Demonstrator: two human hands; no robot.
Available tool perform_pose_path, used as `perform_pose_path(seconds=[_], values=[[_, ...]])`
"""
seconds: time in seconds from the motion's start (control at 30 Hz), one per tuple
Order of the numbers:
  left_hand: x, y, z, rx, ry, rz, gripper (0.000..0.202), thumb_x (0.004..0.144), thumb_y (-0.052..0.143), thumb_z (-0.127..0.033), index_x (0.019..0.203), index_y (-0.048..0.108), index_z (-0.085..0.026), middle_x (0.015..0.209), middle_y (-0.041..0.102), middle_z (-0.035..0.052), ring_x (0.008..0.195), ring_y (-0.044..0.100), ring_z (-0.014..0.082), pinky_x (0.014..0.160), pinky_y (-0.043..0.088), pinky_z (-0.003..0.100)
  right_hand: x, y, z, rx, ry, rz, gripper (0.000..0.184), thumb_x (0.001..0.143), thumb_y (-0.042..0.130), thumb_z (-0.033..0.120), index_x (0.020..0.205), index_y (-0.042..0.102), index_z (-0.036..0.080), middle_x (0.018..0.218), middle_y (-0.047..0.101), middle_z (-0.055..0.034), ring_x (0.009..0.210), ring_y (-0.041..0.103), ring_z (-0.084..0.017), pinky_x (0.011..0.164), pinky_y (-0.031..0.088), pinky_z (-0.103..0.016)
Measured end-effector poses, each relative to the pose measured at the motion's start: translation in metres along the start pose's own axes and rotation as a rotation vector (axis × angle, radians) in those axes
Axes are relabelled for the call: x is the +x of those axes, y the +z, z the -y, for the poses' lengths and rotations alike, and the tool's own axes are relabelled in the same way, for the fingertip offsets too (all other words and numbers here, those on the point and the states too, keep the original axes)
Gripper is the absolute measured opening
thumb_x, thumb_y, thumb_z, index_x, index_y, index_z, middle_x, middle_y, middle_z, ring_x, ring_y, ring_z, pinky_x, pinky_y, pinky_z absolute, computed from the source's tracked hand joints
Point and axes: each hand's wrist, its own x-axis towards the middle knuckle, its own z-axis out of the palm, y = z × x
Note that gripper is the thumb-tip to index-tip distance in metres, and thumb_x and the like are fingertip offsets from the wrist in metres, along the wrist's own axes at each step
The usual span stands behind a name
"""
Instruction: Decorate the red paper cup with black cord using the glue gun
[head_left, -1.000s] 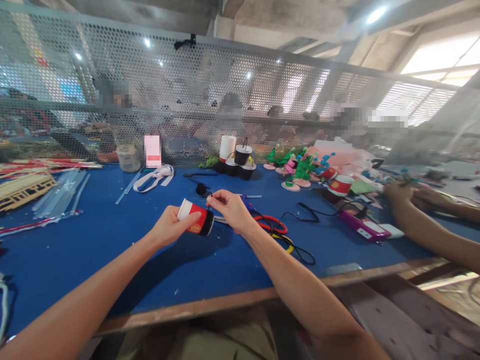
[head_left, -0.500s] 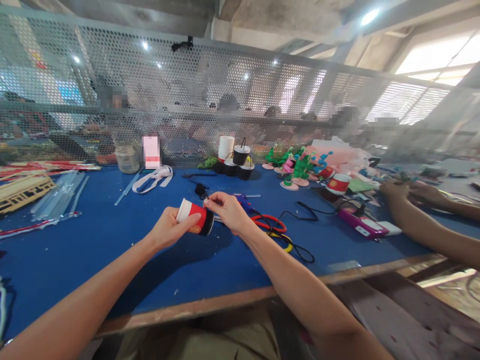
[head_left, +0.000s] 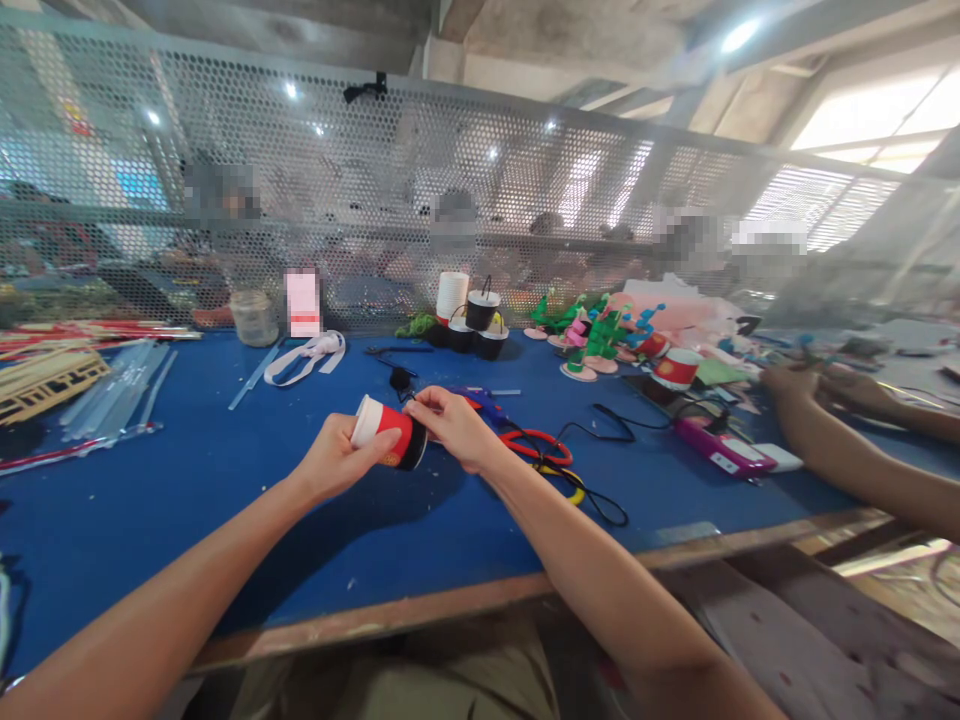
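Observation:
A red paper cup (head_left: 394,422) with a white rim and a black band round its base lies tilted in my left hand (head_left: 335,455), which is wrapped round it. The fingers of my right hand (head_left: 446,420) are pinched together against the cup's side near the black band. Whatever they pinch is too small to make out. Just behind the cup is a small black fuzzy ball (head_left: 400,379) on the blue table (head_left: 300,580). To the right of my right hand lie scissors with red and yellow handles (head_left: 538,446) and a partly hidden blue glue gun (head_left: 486,404).
Black cups with wire handles (head_left: 482,310) stand by the mesh screen (head_left: 360,200). Green and pink pipe-cleaner figures (head_left: 600,338) and a purple power strip (head_left: 720,447) are on the right, near a co-worker's hands (head_left: 795,385). Clear glue sticks (head_left: 120,390) and a jar (head_left: 253,318) are on the left.
Both hands stay almost in place round the cup. My right fingers have shifted very slightly left along it.

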Motion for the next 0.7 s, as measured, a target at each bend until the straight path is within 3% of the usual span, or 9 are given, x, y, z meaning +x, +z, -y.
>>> perform_pose_path(seconds=[0.17, 0.27, 0.4, 0.53, 0.7], values=[[-0.001, -0.001, 0.0, -0.003, 0.016, -0.004, 0.032, 0.059, 0.064, -0.042, 0.052, 0.059, -0.011, 0.045, 0.052, 0.0014, 0.046, 0.045, 0.0103, 0.041, 0.033, 0.02, -0.004, 0.002, 0.005, 0.032, 0.145, 0.062, 0.013, 0.076, 0.051, 0.029, 0.069, 0.043, 0.02, 0.057, 0.047, 0.0068, 0.046, 0.048, -0.009, 0.046, 0.046, -0.026], [-0.001, -0.002, -0.001, -0.007, 0.019, 0.01, 0.031, 0.059, 0.064, -0.042, 0.054, 0.061, -0.011, 0.048, 0.055, 0.0022, 0.048, 0.047, 0.0115, 0.043, 0.035, 0.02, -0.005, 0.003, 0.007, 0.044, 0.157, 0.079, 0.013, 0.078, 0.048, 0.028, 0.07, 0.041, 0.021, 0.053, 0.047, 0.0079, 0.043, 0.048, -0.009, 0.043, 0.046, -0.026], [0.002, -0.004, -0.004, 0.021, 0.012, 0.069, 0.029, 0.061, 0.063, -0.039, 0.06, 0.063, -0.01, 0.054, 0.059, 0.0028, 0.05, 0.049, 0.0113, 0.047, 0.038, 0.021, -0.003, 0.002, 0.005, 0.01, 0.118, 0.052, 0.014, 0.079, 0.047, 0.028, 0.07, 0.04, 0.021, 0.052, 0.046, 0.008, 0.043, 0.048, -0.009, 0.044, 0.045, -0.025], [0.008, -0.011, -0.006, 0.03, -0.086, 0.109, 0.028, 0.057, 0.066, -0.036, 0.07, 0.065, -0.01, 0.059, 0.062, 0.0018, 0.053, 0.05, 0.0111, 0.051, 0.039, 0.022, 0.001, -0.001, 0.0, -0.12, 0.022, -0.002, 0.015, 0.079, 0.045, 0.029, 0.069, 0.038, 0.021, 0.053, 0.044, 0.0072, 0.044, 0.048, -0.01, 0.046, 0.044, -0.025], [0.013, -0.017, -0.008, -0.244, -0.288, 0.169, 0.035, 0.053, 0.07, -0.038, 0.073, 0.064, -0.011, 0.065, 0.064, 0.0033, 0.057, 0.053, 0.0118, 0.055, 0.039, 0.022, -0.002, 0.002, -0.003, -0.436, -0.195, -0.057, 0.017, 0.078, 0.043, 0.031, 0.066, 0.037, 0.021, 0.056, 0.041, 0.0051, 0.05, 0.044, -0.01, 0.049, 0.038, -0.024]])
